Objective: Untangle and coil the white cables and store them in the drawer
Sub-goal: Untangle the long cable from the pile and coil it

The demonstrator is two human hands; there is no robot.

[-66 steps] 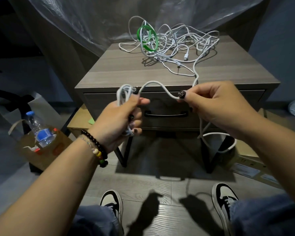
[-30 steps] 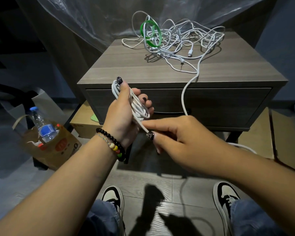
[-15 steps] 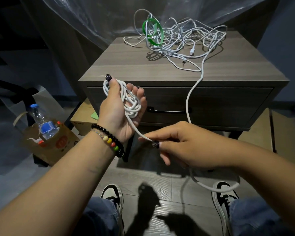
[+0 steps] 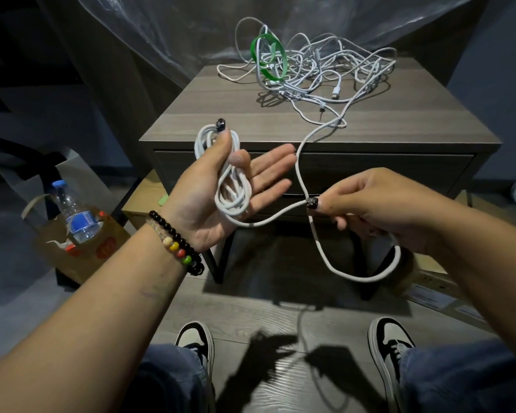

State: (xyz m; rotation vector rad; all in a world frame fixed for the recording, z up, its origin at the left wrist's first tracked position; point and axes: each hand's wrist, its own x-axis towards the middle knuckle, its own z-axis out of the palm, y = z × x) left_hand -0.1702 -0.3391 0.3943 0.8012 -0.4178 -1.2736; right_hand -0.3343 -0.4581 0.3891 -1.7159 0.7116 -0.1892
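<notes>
- The coil (image 4: 231, 186) is laid across the palm of the left hand (image 4: 221, 189); it is pinned only by the thumb, with the four fingers held out straight and apart.
- The cable (image 4: 303, 174) is pinched between thumb and forefinger of the right hand (image 4: 379, 210), the other fingers curled round the strand below.
- From the pinch, one run is led to the coil; a slack loop (image 4: 358, 272) hangs under the right hand and the far run climbs to the nightstand (image 4: 221, 114).
- The far end is lost in the tangle (image 4: 319, 67) on top, where a green band (image 4: 268, 56) is also caught.
- Risk: with the fingers uncurled, the turns could slide off the palm and spring open if the thumb is eased.
- Risk: a hard pull on the run could drag the whole tangle toward the edge, or tighten a knot inside it, since the cable is judged not yet free.
- Risk: the hanging loop could be twisted into a kink or wound in crossed, giving an uneven coil.
- The drawer (image 4: 310, 174) is closed; nothing can be stored until a hand is freed to open it.
- It cannot be told how much cable remains inside the tangle.
</notes>
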